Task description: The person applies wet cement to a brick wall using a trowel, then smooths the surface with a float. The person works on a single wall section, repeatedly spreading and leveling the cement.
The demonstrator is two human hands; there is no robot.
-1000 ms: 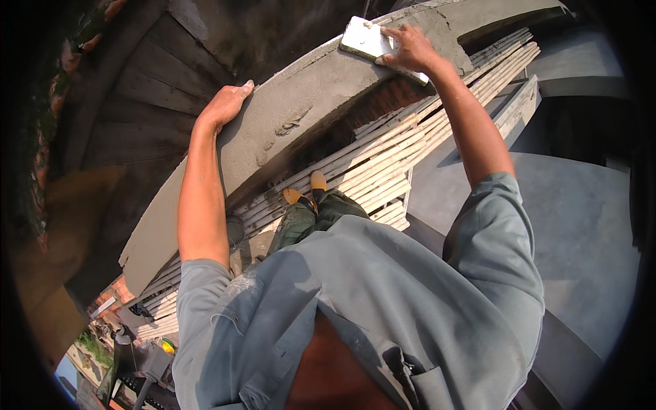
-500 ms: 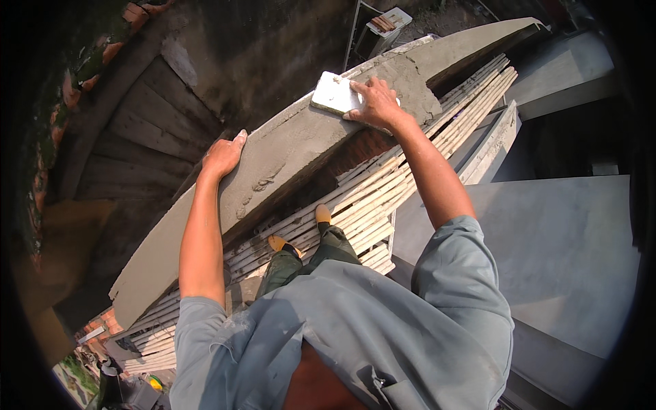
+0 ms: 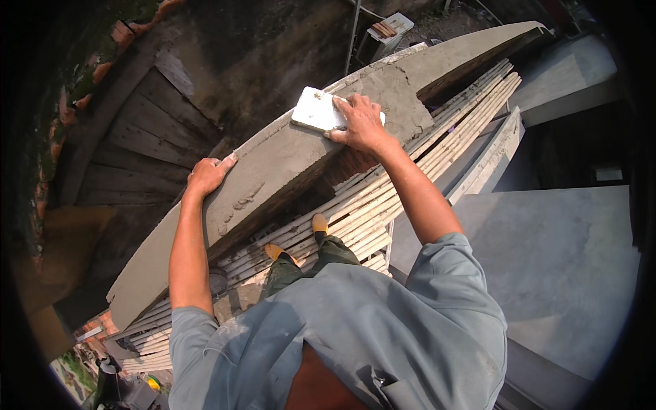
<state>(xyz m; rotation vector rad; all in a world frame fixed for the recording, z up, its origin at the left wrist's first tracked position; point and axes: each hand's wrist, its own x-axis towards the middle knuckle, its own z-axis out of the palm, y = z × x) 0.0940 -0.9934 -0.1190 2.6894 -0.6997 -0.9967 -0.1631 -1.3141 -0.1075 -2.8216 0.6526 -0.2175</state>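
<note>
Outdoors, high up on a building site, the view drops past the person's grey shirt (image 3: 355,335) to a platform of pale bamboo poles (image 3: 355,219) on which the yellow shoes (image 3: 319,223) stand. To the right of the body lie smooth grey concrete slabs (image 3: 560,273).

Just beyond the poles runs a long ledge (image 3: 273,184) coated in wet grey cement, slanting from lower left to upper right. The left hand (image 3: 207,174) rests on the near part of this ledge, palm down and fingers spread flat over the outer edge; it has hold of nothing, only bracing on the cement. A few shallow marks show in the cement just below it.

Farther along, the right hand (image 3: 360,123) presses down on a white rectangular float (image 3: 320,111), fingers laid flat across its top and right end rather than curled around it. The float lies flat on the crown of the ledge, where the cement looks rougher and thicker, with a thin crack running beside the patch to the right.

Past the ledge, well below, sits a dark weathered wooden roof (image 3: 130,150) on the left, bordered by reddish bricks (image 3: 123,31). Farthest off, at the top, a small stand (image 3: 386,31) sits on dark ground.
</note>
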